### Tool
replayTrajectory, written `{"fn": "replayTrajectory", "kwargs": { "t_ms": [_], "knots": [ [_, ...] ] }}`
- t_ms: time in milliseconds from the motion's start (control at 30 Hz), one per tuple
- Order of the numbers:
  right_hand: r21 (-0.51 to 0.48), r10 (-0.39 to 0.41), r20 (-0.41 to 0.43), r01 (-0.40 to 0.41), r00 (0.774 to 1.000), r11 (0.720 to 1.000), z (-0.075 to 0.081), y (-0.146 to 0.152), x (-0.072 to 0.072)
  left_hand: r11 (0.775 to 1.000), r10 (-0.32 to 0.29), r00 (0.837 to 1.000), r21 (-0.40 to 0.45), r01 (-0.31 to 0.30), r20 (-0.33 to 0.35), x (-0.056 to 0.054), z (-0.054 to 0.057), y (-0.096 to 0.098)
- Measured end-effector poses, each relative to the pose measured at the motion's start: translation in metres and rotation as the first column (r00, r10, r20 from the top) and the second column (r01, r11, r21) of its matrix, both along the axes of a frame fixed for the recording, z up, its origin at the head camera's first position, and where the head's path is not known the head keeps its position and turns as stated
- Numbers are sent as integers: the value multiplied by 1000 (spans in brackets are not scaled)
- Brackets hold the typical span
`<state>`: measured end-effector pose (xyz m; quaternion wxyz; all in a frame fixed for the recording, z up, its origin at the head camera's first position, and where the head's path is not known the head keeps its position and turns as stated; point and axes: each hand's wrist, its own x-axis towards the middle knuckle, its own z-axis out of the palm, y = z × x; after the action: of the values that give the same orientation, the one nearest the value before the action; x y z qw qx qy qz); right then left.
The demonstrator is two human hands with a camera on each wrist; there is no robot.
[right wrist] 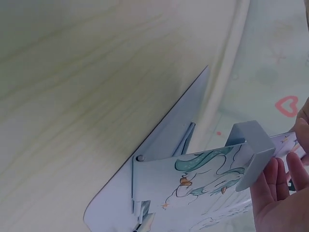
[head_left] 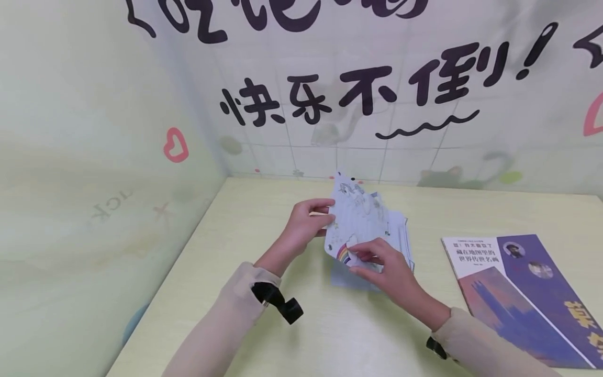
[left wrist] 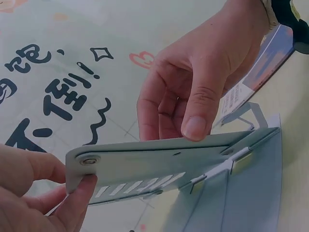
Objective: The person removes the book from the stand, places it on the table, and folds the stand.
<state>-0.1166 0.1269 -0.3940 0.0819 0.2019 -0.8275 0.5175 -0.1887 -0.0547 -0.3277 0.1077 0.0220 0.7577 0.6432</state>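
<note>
A pale metal folding book stand (head_left: pixel 363 212), printed with a unicorn and a rainbow, is partly raised above the table. My left hand (head_left: pixel 303 225) pinches its left edge; in the left wrist view the thumb lies under a rounded corner. At the lower front edge, my right hand (head_left: pixel 388 264) has its thumb and curled fingers on the panel beside the rainbow. Slots and hinged bars show on the panel's underside (left wrist: pixel 140 166). In the right wrist view, fingers are close to a bent grey tab (right wrist: pixel 253 150), and a flat base plate (right wrist: pixel 116 198) lies on the table.
A purple and orange book (head_left: pixel 523 298) lies flat on the table at the right. The pale wood table (head_left: pixel 264 209) meets a wall covering (head_left: pixel 301 152) with black lettering behind, and another wall (head_left: pixel 141 209) on the left.
</note>
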Motion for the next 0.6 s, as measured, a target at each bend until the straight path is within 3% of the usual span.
{"fn": "replayTrajectory", "kwargs": {
  "t_ms": [333,600],
  "knots": [
    [174,18,28,-23,999,984,-2,-21,-6,995,39,998,-92,-34,48,-3,-23,-25],
    [377,-41,88,5,995,926,-5,-37,-10,984,53,994,-176,-36,93,-9,-51,-37]
  ]
}}
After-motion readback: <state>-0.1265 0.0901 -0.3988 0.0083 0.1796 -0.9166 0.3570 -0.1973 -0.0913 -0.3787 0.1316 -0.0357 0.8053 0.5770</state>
